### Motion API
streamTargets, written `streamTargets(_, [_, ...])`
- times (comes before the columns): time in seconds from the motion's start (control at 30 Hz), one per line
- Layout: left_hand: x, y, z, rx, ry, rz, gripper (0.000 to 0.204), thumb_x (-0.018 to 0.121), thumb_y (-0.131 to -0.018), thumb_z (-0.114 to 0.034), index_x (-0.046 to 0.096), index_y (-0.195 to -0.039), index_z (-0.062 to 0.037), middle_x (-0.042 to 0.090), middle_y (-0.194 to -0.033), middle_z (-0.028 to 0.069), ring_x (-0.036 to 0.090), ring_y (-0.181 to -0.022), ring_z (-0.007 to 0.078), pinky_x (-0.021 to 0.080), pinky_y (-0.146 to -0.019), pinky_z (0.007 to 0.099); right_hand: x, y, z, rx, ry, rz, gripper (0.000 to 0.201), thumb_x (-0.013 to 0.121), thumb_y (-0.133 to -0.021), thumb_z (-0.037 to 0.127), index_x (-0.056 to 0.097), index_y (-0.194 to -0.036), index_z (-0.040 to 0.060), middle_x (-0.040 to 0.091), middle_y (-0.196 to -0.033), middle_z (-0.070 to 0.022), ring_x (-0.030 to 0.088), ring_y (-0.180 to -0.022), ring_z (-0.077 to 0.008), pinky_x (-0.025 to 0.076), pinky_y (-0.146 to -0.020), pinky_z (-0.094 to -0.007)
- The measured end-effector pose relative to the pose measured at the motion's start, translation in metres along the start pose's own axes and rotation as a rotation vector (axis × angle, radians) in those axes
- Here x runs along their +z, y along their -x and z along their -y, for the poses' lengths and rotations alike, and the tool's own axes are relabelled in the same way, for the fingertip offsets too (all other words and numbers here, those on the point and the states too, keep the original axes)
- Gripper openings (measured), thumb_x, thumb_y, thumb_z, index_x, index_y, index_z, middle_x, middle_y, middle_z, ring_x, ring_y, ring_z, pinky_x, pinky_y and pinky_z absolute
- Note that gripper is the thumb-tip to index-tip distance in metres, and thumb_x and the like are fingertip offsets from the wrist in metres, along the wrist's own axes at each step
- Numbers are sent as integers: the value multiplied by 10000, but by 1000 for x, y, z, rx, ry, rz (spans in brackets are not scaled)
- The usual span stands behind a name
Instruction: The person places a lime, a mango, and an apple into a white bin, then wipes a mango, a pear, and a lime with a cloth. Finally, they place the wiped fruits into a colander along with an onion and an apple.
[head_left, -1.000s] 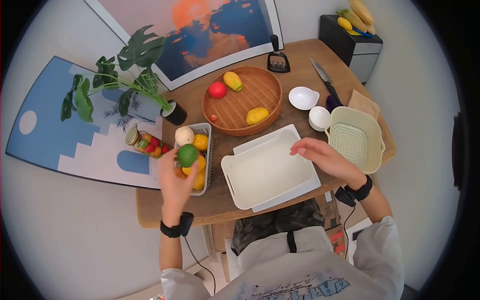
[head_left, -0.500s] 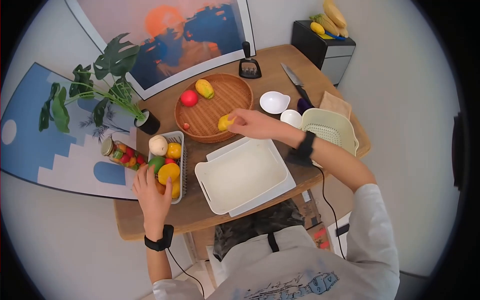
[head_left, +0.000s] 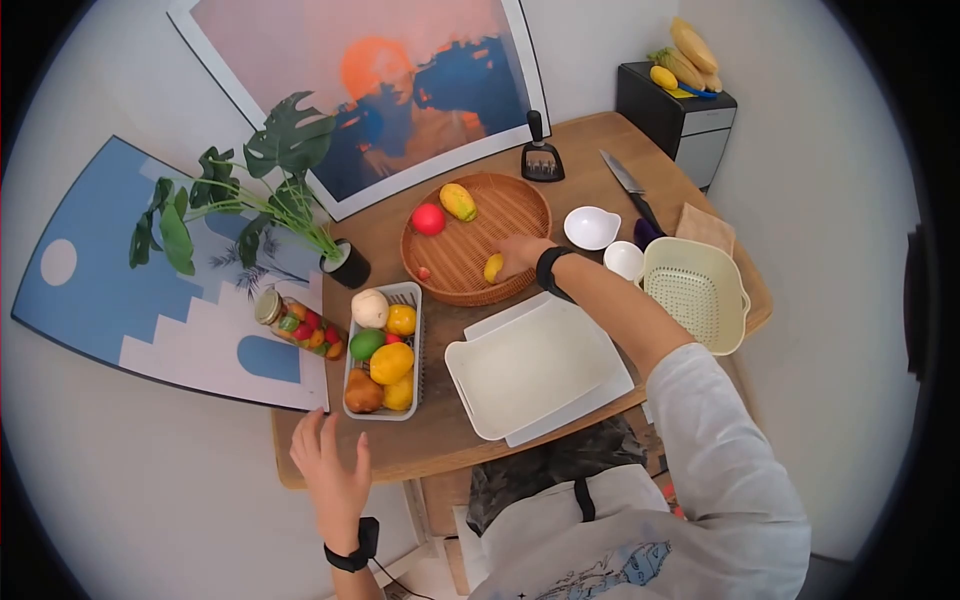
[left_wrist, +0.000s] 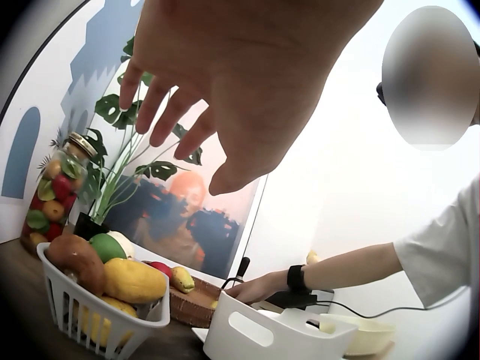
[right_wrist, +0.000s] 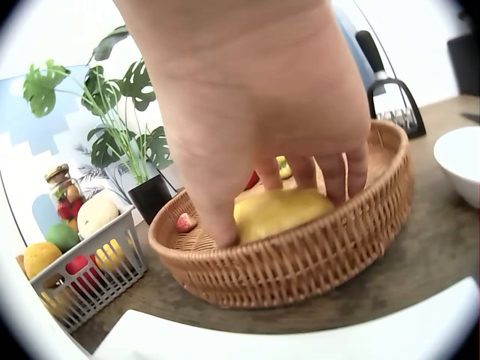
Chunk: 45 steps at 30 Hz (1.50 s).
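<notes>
In the round wicker basket, my right hand has its thumb and fingers around a yellow fruit. The right wrist view shows that fruit between the thumb and spread fingers, low against the basket's near wall. My left hand is empty, fingers spread, over the table's front left edge. Beyond it stands a grey slotted basket with a green fruit, yellow fruits, a brown one and a pale round one.
A white tray lies at the front centre. White bowls and a pale green colander stand on the right, a knife behind them. A glass jar and a potted plant are at the left.
My left hand has let go of the green fruit in the grey basket and drawn back toward me. My right hand has reached across into the wicker basket and round the yellow fruit.
</notes>
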<state>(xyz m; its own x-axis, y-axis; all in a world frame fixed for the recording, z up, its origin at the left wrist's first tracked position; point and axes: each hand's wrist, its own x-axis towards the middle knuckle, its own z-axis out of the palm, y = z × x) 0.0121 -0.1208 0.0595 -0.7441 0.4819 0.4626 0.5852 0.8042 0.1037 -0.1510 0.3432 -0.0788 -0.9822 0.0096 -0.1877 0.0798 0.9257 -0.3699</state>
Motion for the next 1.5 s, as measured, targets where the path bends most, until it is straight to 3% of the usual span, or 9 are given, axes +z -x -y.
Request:
streamTargets(0.1, [10, -7, -9, 33, 56, -12, 473, 788, -861, -133, 600, -1280, -22, 552, -1401, 191, 496, -1323, 408, 377, -1085, 527, 7, -1, -1, 52, 10, -26, 661, 848, -715, 497, 752, -1190, 48, 744, -1201, -221, 706, -1147, -373, 573, -977, -461])
streamTargets(0.27, [27, -29, -42, 146, 162, -56, 449, 801, -837, -129, 623, -1236, -28, 581, -1370, 183, 520, -1295, 406, 378, -1089, 517, -23, 17, 16, 32, -31, -98, 753, 814, -772, 509, 625, -1333, 43, 708, -1217, -254, 677, -1158, -405, 548, -995, -469])
streamTargets(0.37, [33, -38, -58, 191, 202, -58, 453, 806, -834, -139, 633, -1237, -28, 585, -1361, 177, 521, -1294, 404, 378, -1086, 517, -42, 39, 24, -141, -71, -230, 754, 788, -800, 517, 596, -1348, 38, 688, -1224, -254, 670, -1148, -421, 543, -988, -480])
streamTargets(0.5, [48, -48, -78, 227, 256, -24, 498, 818, -824, -162, 631, -1267, -29, 590, -1356, 169, 522, -1298, 393, 383, -1086, 505, -65, 91, 45, -325, -107, -246, 709, 793, -823, 470, 588, -1342, 32, 666, -1219, -258, 662, -1125, -434, 540, -968, -484])
streamTargets(0.6, [67, -52, -95, 256, 309, -13, 569, 825, -817, -188, 611, -1318, -23, 591, -1361, 171, 526, -1296, 384, 393, -1075, 493, -63, 134, 57, -432, -135, -203, 679, 814, -829, 389, 569, -1357, 39, 659, -1205, -248, 653, -1111, -435, 537, -959, -484])
streamTargets(0.83, [115, -52, -122, 325, 377, 73, 700, 853, -791, -249, 567, -1384, -11, 592, -1358, 168, 537, -1273, 378, 394, -1076, 483, -31, 194, 61, -559, -91, -154, 694, 826, -818, 395, 561, -1360, 51, 665, -1192, -199, 655, -1103, -402, 517, -943, -483])
streamTargets(1.03, [126, -40, -118, 322, 348, 142, 620, 835, -813, -236, 594, -1345, -28, 593, -1348, 162, 534, -1275, 374, 391, -1077, 483, -3, 199, 52, -500, 1, -116, 656, 836, -801, 397, 568, -1297, 62, 682, -1142, -166, 645, -1099, -375, 487, -959, -475])
streamTargets(1.23, [131, -33, -113, 333, 360, 163, 516, 802, -843, -212, 630, -1292, -27, 600, -1330, 157, 536, -1270, 368, 391, -1075, 486, 22, 197, 51, -565, 85, -112, 656, 845, -781, 391, 571, -1287, 76, 679, -1124, -151, 609, -1139, -359, 452, -1011, -469])
streamTargets(1.5, [140, -31, -114, 354, 396, 171, 448, 777, -859, -206, 648, -1241, -10, 605, -1289, 170, 539, -1256, 365, 399, -1059, 498, 20, 202, 42, -576, 152, -147, 554, 795, -848, 306, 601, -1295, 41, 645, -1178, -160, 565, -1223, -351, 415, -1077, -462])
